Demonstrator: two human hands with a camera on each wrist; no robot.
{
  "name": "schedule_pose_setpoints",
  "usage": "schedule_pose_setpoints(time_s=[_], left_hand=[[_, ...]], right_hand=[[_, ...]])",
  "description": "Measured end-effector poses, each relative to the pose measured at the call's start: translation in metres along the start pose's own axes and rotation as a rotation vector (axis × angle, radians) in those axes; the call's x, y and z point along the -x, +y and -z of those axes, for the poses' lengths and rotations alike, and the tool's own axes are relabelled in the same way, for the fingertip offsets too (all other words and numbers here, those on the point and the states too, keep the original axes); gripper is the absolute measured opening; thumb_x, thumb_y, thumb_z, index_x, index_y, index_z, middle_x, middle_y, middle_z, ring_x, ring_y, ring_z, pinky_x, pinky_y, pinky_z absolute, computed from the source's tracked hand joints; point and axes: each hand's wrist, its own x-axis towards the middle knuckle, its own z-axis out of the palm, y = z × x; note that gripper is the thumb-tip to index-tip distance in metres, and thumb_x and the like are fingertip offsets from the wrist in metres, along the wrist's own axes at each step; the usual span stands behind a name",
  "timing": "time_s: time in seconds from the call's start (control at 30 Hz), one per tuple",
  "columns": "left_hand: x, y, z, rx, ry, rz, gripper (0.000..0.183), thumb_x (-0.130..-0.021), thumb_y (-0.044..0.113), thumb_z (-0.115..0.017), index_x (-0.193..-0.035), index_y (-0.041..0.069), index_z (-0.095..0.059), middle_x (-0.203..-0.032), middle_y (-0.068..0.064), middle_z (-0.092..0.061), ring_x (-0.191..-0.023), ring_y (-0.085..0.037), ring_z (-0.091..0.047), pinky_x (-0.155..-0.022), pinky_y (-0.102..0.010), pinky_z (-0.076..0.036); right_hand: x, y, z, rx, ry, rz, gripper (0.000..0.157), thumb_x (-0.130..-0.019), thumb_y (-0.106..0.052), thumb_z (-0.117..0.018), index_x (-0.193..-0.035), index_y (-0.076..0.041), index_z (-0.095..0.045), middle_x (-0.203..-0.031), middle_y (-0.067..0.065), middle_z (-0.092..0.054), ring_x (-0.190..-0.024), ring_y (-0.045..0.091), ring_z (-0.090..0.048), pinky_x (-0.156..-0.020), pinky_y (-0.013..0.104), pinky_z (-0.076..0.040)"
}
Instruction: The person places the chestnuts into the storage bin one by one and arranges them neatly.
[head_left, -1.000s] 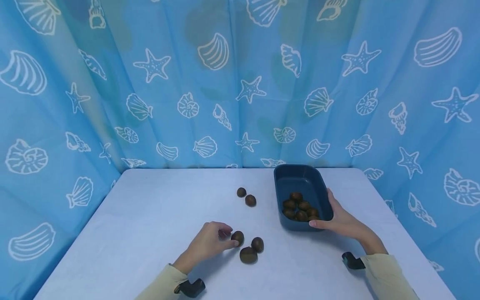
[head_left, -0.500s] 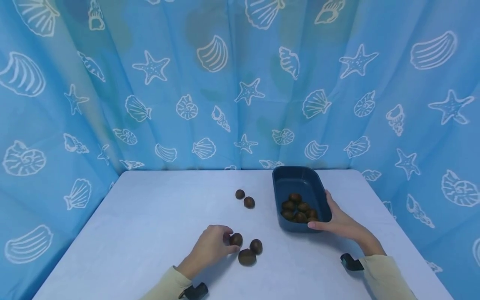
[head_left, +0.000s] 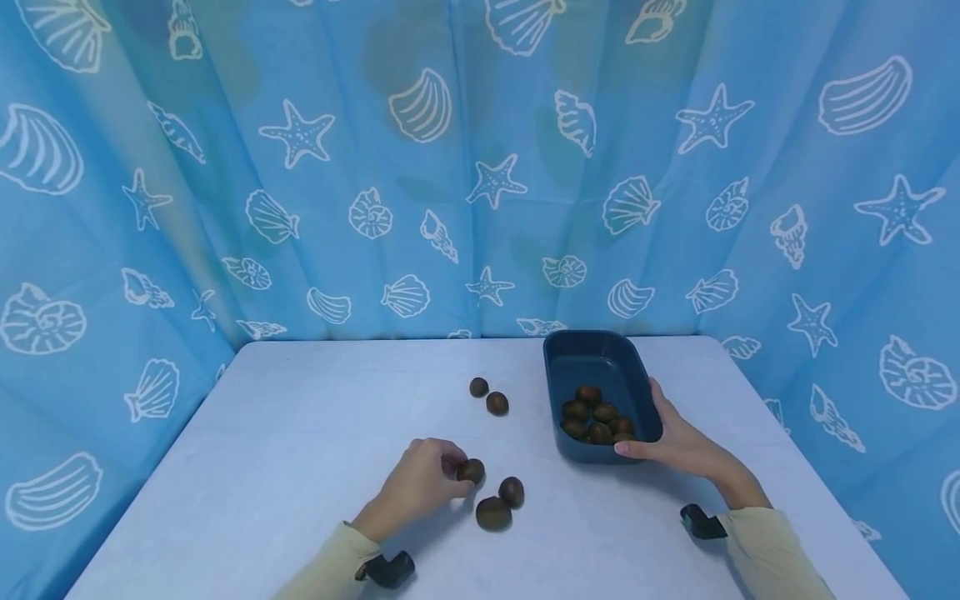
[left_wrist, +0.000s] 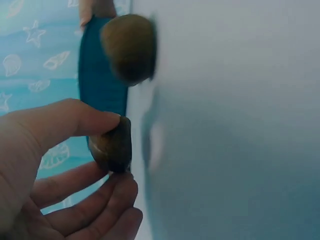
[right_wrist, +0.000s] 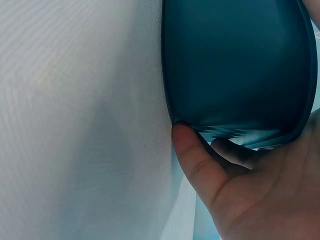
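Observation:
My left hand (head_left: 420, 483) pinches a brown, egg-shaped object (left_wrist: 114, 150) between its thumb and fingertips, low over the white table. Just to the right of that hand lie two more brown oval objects (head_left: 493, 514), side by side. One like them (left_wrist: 131, 47) appears above the held one in the left wrist view. My right hand (head_left: 686, 437) grips the near right corner of a dark blue rectangular box (head_left: 592, 454), thumb along the near side and fingers on the right wall. Several brown oval objects (head_left: 599, 432) are heaped at the box's near end.
Two smaller-looking brown objects (head_left: 497, 403) lie farther back, left of the box. A white cloth covers the table (head_left: 337, 400). A blue curtain (head_left: 420, 200) with white shells and starfish hangs behind and around it.
My left fingers have closed in on the brown object, which has shifted slightly up in view, away from the two beside it. My right hand and the box stay put.

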Motion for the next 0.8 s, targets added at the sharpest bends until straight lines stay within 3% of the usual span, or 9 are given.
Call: schedule_pose_setpoints(time_s=[0.3, 0.63, 0.8], left_hand=[[-0.022, 0.004, 0.021, 0.144, 0.065, -0.011, 0.024, -0.084, 0.026, -0.084, -0.104, 0.013, -0.079, -0.094, 0.003, -0.076, -0.089, -0.011, -0.067, -0.087, -0.035, -0.058], [-0.053, 0.01, 0.03, 0.216, 0.136, -0.058, 0.029, -0.084, 0.029, -0.084, -0.108, 0.014, -0.078, -0.099, 0.0, -0.078, -0.093, -0.016, -0.072, -0.089, -0.036, -0.061], [-0.071, 0.019, 0.032, 0.279, 0.133, -0.071, 0.031, -0.085, 0.03, -0.083, -0.111, 0.015, -0.077, -0.103, 0.001, -0.077, -0.096, -0.015, -0.071, -0.092, -0.039, -0.06]], right_hand=[[0.001, -0.001, 0.0, 0.006, -0.003, -0.005, 0.133, -0.086, -0.05, -0.077, -0.161, -0.008, 0.023, -0.17, 0.033, 0.007, -0.153, 0.062, -0.007, -0.113, 0.082, -0.02], [0.001, -0.002, 0.0, 0.004, -0.002, -0.013, 0.132, -0.086, -0.05, -0.077, -0.161, -0.009, 0.023, -0.17, 0.032, 0.006, -0.152, 0.062, -0.008, -0.113, 0.081, -0.021], [0.001, -0.002, 0.0, 0.006, -0.005, -0.018, 0.132, -0.086, -0.049, -0.077, -0.161, -0.007, 0.023, -0.17, 0.034, 0.006, -0.152, 0.063, -0.008, -0.113, 0.081, -0.022]])
